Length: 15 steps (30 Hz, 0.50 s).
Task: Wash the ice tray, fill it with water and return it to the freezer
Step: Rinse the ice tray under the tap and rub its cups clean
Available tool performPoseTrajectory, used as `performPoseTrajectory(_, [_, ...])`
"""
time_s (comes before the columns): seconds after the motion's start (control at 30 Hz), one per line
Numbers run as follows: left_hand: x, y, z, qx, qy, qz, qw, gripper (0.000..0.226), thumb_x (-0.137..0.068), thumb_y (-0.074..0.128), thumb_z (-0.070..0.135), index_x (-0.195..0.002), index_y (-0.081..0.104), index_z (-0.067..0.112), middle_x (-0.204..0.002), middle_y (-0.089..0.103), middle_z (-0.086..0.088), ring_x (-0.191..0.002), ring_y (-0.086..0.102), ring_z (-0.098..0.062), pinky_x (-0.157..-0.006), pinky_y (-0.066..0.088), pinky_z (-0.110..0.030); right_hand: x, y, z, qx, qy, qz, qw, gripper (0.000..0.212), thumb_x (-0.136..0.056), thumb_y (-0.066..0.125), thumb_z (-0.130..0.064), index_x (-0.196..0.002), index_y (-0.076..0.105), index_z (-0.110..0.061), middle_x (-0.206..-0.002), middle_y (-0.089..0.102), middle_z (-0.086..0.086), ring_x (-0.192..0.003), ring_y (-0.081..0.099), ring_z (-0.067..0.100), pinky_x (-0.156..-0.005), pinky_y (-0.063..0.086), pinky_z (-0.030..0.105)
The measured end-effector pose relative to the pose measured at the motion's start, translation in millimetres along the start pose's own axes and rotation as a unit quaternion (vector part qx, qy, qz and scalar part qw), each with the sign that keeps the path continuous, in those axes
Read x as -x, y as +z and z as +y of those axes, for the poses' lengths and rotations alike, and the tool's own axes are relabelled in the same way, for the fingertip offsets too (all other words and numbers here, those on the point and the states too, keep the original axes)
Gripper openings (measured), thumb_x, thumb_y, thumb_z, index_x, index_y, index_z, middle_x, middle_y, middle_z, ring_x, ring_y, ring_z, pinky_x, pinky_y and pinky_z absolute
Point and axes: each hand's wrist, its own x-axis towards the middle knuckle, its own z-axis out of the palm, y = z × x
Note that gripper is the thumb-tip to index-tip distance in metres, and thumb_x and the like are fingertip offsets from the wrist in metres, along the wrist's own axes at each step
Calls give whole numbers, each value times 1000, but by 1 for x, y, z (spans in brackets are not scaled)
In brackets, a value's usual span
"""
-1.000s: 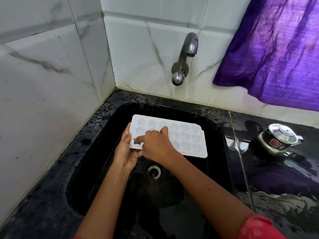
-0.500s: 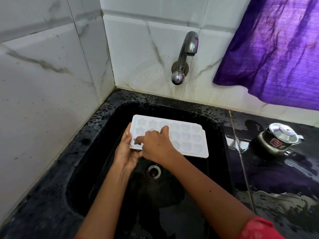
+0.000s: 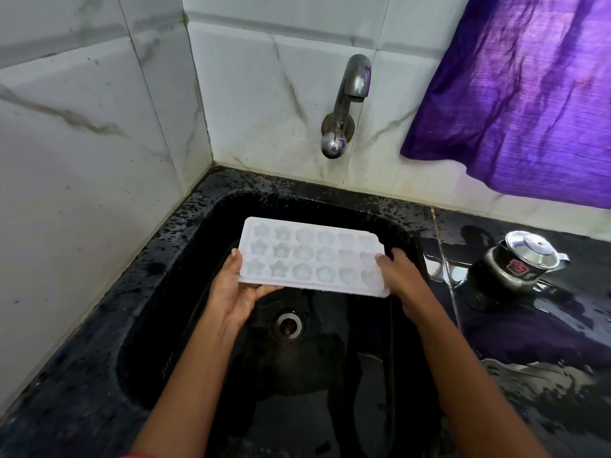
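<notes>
A white ice tray point(image 3: 310, 256) with star and flower shaped cells hangs level over the black sink point(image 3: 185, 259), cells facing up. My left hand point(image 3: 231, 289) grips its left end from below, thumb on the rim. My right hand point(image 3: 401, 276) grips its right end, thumb on top. The metal tap point(image 3: 347, 104) sticks out of the wall above the tray; no water runs from it.
The sink drain point(image 3: 288, 325) lies below the tray. A small steel pot with a lid point(image 3: 519, 259) stands on the wet black counter point(image 3: 529, 358) at right. A purple cloth point(image 3: 529, 94) hangs at upper right. White tiled walls close the left and back.
My right hand left the tray's left cells and moved to its right end. The tray now rides between both hands, shifted slightly toward me.
</notes>
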Motion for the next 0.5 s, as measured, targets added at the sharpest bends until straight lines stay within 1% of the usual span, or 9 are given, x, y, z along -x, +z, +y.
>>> performPoseTrajectory(0.03, [0, 0, -1, -3, 4, -6, 1000, 26, -101, 36, 31, -101, 57, 16, -95, 70, -7, -84, 67, -27, -50, 57, -45, -1, -2, 7, -59, 7, -17, 998, 36, -99, 38, -23, -129, 48, -7, -135, 48, 16, -116, 52, 31, -87, 44, 36])
performPoseTrajectory(0.07, [0, 0, -1, -5, 6, -14, 1000, 24, -101, 37, 30, -101, 57, 17, -94, 71, -6, -83, 69, -26, -52, 57, -46, -2, -3, 12, -94, 4, -20, 995, 30, -98, 39, -19, -122, 53, -6, -124, 57, 14, -105, 58, 29, -79, 46, 35])
performPoseTrajectory(0.1, [0, -2, -1, -8, 7, -24, 1000, 23, -101, 37, 29, -103, 58, 18, -95, 72, -4, -85, 70, -25, -54, 57, -46, -2, -3, 15, -114, -4, -14, 993, 27, -97, 40, -16, -118, 56, -7, -117, 60, 13, -100, 60, 27, -77, 47, 35])
performPoseTrajectory(0.2, [-3, -9, 0, -15, 6, -54, 998, 27, -101, 36, 30, -116, 55, 19, -109, 70, -4, -98, 67, -26, -62, 58, -47, -1, -3, 19, -154, -31, 8, 988, 23, -96, 45, -11, -117, 55, -8, -114, 62, 13, -100, 61, 27, -79, 50, 37])
performPoseTrajectory(0.23, [-3, -12, 1, -23, 9, -58, 998, 26, -100, 36, 29, -117, 54, 20, -111, 69, -4, -100, 66, -25, -64, 58, -46, 0, -2, 19, -166, -41, 10, 985, 22, -96, 47, -10, -116, 55, -9, -114, 62, 13, -101, 61, 27, -79, 50, 37])
performPoseTrajectory(0.3, [-4, -15, 4, -54, 21, -56, 997, 21, -99, 39, 25, -112, 55, 20, -108, 69, -1, -98, 66, -21, -68, 59, -42, 1, 0, 19, -181, -63, 25, 981, 19, -95, 48, -7, -113, 55, -11, -114, 62, 12, -102, 60, 26, -79, 50, 35])
performPoseTrajectory(0.37, [-4, -15, 5, -86, 36, -36, 995, 16, -98, 42, 14, -102, 57, 20, -100, 69, 1, -92, 65, -17, -74, 57, -38, 1, 1, 20, -193, -89, 38, 976, 19, -94, 49, -3, -107, 52, -15, -114, 61, 11, -102, 60, 25, -76, 49, 34])
performPoseTrajectory(0.43, [-4, -15, 5, -112, 49, -12, 992, 26, -95, 42, -1, -96, 57, 21, -97, 65, 0, -90, 61, -15, -81, 51, -35, 0, 1, 20, -200, -112, 45, 972, 21, -93, 49, 1, -102, 51, -18, -114, 61, 10, -103, 59, 24, -74, 49, 32])
performPoseTrajectory(0.5, [-5, -15, 4, -138, 68, 0, 988, 34, -92, 40, -8, -92, 56, 22, -96, 61, 1, -89, 57, -15, -80, 46, -30, -1, 0, 20, -204, -138, 45, 968, 27, -91, 48, 5, -93, 51, -22, -113, 62, 8, -103, 59, 22, -77, 49, 32])
